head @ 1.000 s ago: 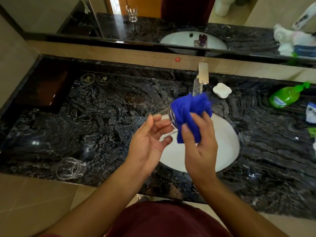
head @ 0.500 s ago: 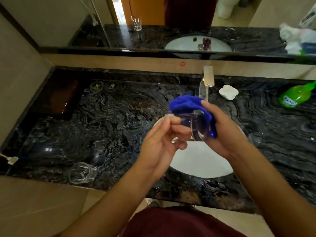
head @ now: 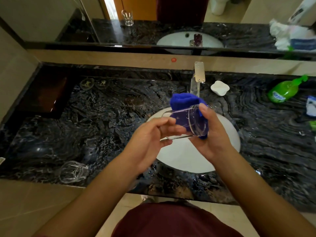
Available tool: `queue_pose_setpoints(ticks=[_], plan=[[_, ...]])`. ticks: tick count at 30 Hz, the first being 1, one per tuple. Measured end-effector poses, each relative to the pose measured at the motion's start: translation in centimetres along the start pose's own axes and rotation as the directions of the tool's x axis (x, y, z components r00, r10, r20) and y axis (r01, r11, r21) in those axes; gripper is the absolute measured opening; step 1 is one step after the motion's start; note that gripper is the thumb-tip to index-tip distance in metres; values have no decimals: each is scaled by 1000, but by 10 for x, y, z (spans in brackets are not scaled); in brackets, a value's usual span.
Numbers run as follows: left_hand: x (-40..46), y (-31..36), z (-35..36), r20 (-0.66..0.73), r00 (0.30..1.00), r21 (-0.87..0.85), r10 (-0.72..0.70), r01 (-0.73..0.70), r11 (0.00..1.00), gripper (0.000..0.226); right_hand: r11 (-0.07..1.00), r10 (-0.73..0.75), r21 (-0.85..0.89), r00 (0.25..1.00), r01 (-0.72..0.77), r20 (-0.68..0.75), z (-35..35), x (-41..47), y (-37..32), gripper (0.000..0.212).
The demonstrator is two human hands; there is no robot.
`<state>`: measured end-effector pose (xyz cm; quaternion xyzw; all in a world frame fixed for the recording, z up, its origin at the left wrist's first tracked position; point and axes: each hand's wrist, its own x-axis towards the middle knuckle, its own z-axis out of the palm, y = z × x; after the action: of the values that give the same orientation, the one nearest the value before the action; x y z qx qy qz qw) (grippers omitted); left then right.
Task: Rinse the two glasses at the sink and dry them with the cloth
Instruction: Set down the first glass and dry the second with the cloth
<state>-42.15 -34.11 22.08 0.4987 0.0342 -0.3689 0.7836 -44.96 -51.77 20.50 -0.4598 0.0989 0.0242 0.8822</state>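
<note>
A clear glass [head: 185, 123] lies on its side in the air above the white sink [head: 227, 134], held between both hands. My left hand [head: 150, 142] grips its left end with the fingertips. My right hand [head: 212, 134] cups the other end together with the blue cloth [head: 183, 100], which bunches behind and under the glass. The second glass [head: 73, 171] stands on the black marble counter [head: 102, 127] near the front edge, left of the sink.
A chrome tap [head: 198, 76] rises behind the sink, with a white soap dish [head: 219, 88] to its right. A green soap bottle [head: 283, 90] lies at the far right. A mirror [head: 171, 23] runs along the back wall.
The glass has turned from upright, covered by the cloth, to lying sideways between both hands. The cloth has slid to the glass's far side and my right hand has shifted to the glass's right end.
</note>
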Motion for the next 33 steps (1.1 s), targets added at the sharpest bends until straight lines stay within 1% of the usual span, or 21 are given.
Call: queue_pose_setpoints(ticks=[3,4,5,7,8,9,11,12,14,16,17,18,20,21,23,25,27,30,32,33], plan=[[0,12,5,47,992,-54,-114,116,992,29,990,89,-120,986,-73,141,-2,0,-20,74],[0,12,9,51,990,-81,-128,132,988,30,985,119,-144,976,-94,183,-1,0,-26,72],[2,9,13,45,991,-117,-127,132,984,29,980,131,-174,970,-95,205,0,1,-31,62],[6,2,20,18,995,-232,-102,103,967,28,978,117,-191,975,-81,187,7,2,-39,31],[7,-1,23,0,996,-296,-84,80,952,29,984,103,-159,983,-79,149,13,4,-41,26],[10,-3,25,-20,998,-355,-65,54,933,29,990,80,-122,994,-69,80,18,4,-40,28],[13,-4,31,-71,997,-450,-42,6,893,32,1000,25,8,996,-25,-90,27,5,-31,34],[14,-3,35,-92,995,-486,-37,-13,874,36,995,9,100,986,8,-169,33,3,-26,37],[16,-2,41,-133,991,-535,-35,-41,844,43,972,-12,220,954,82,-299,42,-3,-14,37],[16,-1,46,-173,984,-574,-49,-60,817,42,953,-42,264,927,149,-372,49,-9,-6,39],[16,-1,48,-186,981,-592,-59,-64,803,40,953,-82,237,913,189,-400,52,-12,-3,40],[16,1,51,-193,979,-606,-61,-70,792,38,958,-141,171,898,230,-416,55,-15,-1,38],[16,3,56,-218,975,-623,-45,-104,775,37,959,-273,-43,870,281,-411,59,-22,5,35],[17,4,57,-236,971,-624,-26,-131,770,37,944,-330,-132,857,302,-397,60,-26,9,37],[16,6,58,-267,964,-622,-7,-167,765,38,903,-422,-248,838,352,-346,60,-31,16,43],[15,8,55,-277,961,-616,-18,-163,771,38,851,-486,-364,829,378,-276,60,-35,23,45],[15,10,51,-278,960,-612,-39,-146,777,38,769,-546,-505,813,391,-202,57,-40,31,43],[14,12,46,-303,951,-603,-54,-147,784,43,601,-633,-663,773,447,-53,55,-48,44,41],[13,10,45,-267,962,-543,-54,-104,833,54,460,-671,-741,738,489,70,52,-46,45,39],[11,9,46,-260,965,-505,-45,-96,858,54,369,-682,-784,718,500,137,50,-43,43,37]])
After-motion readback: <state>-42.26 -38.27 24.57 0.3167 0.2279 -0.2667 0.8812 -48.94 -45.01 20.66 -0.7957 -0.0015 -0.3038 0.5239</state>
